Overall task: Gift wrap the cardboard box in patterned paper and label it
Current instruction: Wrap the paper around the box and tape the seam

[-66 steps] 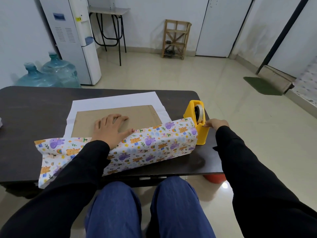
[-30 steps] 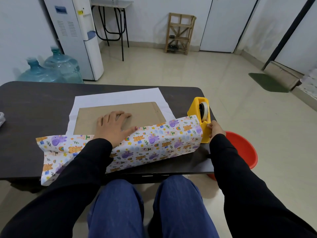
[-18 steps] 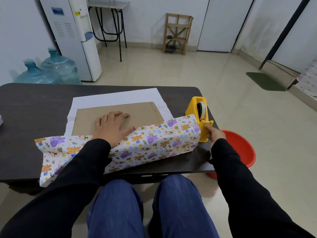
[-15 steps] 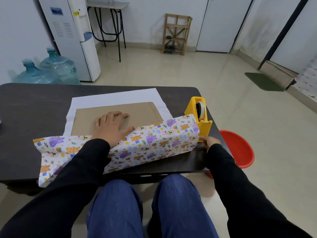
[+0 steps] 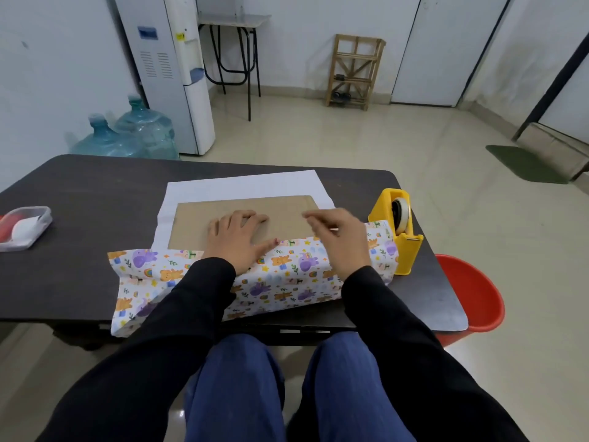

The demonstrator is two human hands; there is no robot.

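Head view: left hand (image 5: 237, 240) lies flat, fingers straight, pinning patterned paper (image 5: 287, 282) onto the cardboard box (image 5: 283, 213), whose long axis runs sideways just beneath the blurred right hand (image 5: 341, 244), its grip unreadable, nearer the unpinned seam.

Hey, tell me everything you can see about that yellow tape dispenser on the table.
The yellow plastic tape dispenser is a tall, wedge-shaped block standing upright on the dark table, near its right edge. A roll of pale tape sits on edge in its open slot, and a small grey cutter strip shows at the lower near end. The right end of the animal-patterned wrapping paper meets its left side. The right hand is to its left, clear of it.
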